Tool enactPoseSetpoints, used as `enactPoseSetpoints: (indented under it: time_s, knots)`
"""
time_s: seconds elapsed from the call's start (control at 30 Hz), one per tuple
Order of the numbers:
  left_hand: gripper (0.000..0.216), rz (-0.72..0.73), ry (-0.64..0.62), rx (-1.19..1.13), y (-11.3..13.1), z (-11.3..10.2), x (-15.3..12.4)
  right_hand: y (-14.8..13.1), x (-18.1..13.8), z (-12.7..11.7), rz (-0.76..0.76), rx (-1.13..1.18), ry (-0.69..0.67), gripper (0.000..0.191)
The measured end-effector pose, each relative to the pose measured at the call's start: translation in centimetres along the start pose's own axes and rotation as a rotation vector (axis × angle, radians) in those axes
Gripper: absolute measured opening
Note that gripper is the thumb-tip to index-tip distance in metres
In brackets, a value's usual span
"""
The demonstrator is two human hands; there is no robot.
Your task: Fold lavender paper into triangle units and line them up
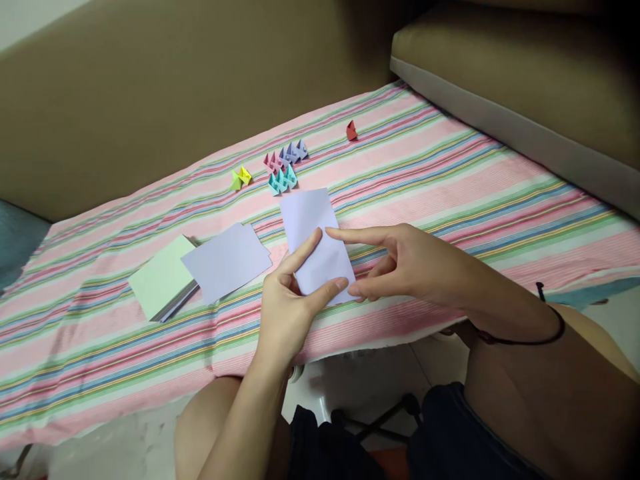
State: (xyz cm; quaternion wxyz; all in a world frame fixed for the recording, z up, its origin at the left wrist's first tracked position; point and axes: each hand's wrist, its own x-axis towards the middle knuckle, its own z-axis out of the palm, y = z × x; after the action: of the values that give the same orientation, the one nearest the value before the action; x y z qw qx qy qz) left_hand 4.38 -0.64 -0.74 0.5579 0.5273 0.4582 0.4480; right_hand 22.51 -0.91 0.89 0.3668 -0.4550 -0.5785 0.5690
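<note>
A lavender paper strip (315,233), folded lengthwise, lies on the striped cloth (450,193) at the near edge of the table. My left hand (290,300) pinches its near end between thumb and fingers. My right hand (400,263) pinches the same end from the right, its forefinger stretched out across the paper. To the left lie loose lavender sheets (227,260) and a stack of paper (163,280) with a pale green sheet on top.
Small folded paper pieces stand further back: yellow-green ones (241,177), a pink, purple and teal cluster (285,167), and a single red one (351,131). A brown sofa (500,73) borders the table at the back and right. My knees are under the near edge.
</note>
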Motion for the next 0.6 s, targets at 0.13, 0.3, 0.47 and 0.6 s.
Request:
enactPoseSetpoints:
  time_s: [0.13, 0.3, 0.47, 0.6]
  knots:
    - [0.066, -0.004, 0.003, 0.010, 0.06, -0.10, 0.03, -0.13, 0.03, 0.20, 0.009, -0.002, 0.013, 0.072]
    - [0.066, -0.009, 0.017, 0.031, 0.22, -0.13, 0.03, -0.18, 0.03, 0.29, 0.019, -0.003, 0.005, 0.074]
    - [0.067, 0.007, 0.020, 0.035, 0.09, -0.19, 0.03, -0.10, 0.03, 0.18, 0.020, -0.013, -0.032, 0.076]
    - [0.065, 0.065, 0.011, 0.059, 0.07, -0.27, 0.08, -0.26, -0.11, 0.23, 0.028, -0.030, -0.031, 0.076]
